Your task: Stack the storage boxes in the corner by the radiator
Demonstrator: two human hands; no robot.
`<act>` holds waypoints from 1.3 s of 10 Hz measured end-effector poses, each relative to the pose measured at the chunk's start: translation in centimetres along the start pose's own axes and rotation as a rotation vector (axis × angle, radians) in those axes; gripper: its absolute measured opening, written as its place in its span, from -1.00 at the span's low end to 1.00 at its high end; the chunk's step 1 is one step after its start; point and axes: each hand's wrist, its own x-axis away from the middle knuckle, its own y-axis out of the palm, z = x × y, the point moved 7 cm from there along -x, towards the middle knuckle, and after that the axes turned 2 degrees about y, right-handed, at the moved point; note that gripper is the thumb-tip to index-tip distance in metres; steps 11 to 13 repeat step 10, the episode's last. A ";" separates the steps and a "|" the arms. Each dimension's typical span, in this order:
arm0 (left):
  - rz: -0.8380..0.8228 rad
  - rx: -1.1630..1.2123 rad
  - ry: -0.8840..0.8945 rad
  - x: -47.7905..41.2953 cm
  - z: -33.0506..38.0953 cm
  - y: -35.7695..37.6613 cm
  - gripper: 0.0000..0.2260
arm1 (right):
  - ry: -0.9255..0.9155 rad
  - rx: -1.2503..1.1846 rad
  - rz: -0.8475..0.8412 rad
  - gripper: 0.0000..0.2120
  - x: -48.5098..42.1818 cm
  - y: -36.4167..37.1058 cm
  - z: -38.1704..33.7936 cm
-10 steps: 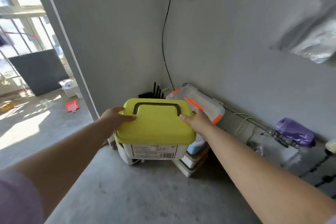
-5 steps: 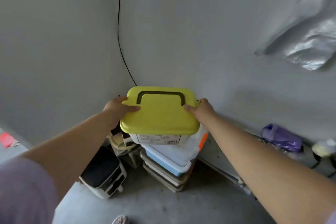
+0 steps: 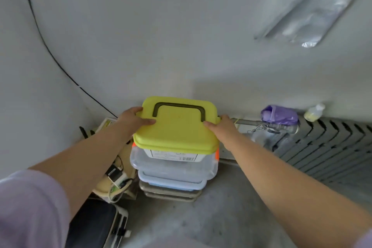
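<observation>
Lavender sleeve (image 3: 30, 207) nearest, bare forearms reach out; left hand (image 3: 132, 120) and right hand (image 3: 220, 129) clamp opposite sides of the yellow-lidded box (image 3: 177, 133), thumbs flat on its smooth glossy lid, fingers curled over the edges. Below the hands, its white barcode label (image 3: 175, 155) is too blurred to read, and the box sits on a stack of clear plastic boxes (image 3: 173, 175) on rough concrete. Right of the right hand: ribbed grey radiator (image 3: 326, 147), crinkled purple bag (image 3: 279, 116) on top.
</observation>
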 end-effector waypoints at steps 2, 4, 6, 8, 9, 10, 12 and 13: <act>-0.055 -0.093 0.057 -1.8 -0.4 1.0 -0.23 | 0.084 -0.005 0.052 -0.25 0.4 0.5 2.4; -0.069 -0.172 0.101 -2.8 -0.5 0.8 -0.24 | 0.078 -0.001 0.093 -0.31 0.5 0.7 2.3; -0.110 -0.142 0.079 -3.2 -1.2 0.5 -0.24 | 0.037 0.070 0.102 -0.42 0.7 1.3 1.8; -0.133 -0.129 0.125 -3.2 -1.3 0.8 -0.26 | 0.026 0.151 0.122 -0.52 0.9 1.6 1.7; -0.111 -0.234 0.159 -3.2 -0.5 0.7 -0.26 | 0.051 0.228 0.124 -0.51 0.9 1.8 1.3; -0.016 -0.485 0.213 -2.3 1.5 0.3 -0.23 | 0.057 0.332 0.167 -0.48 1.6 1.0 0.3; -0.016 -0.485 0.213 -2.3 1.5 0.3 -0.23 | 0.057 0.332 0.167 -0.48 1.6 1.0 0.3; -0.016 -0.485 0.213 -2.3 1.5 0.3 -0.23 | 0.057 0.332 0.167 -0.48 1.6 1.0 0.3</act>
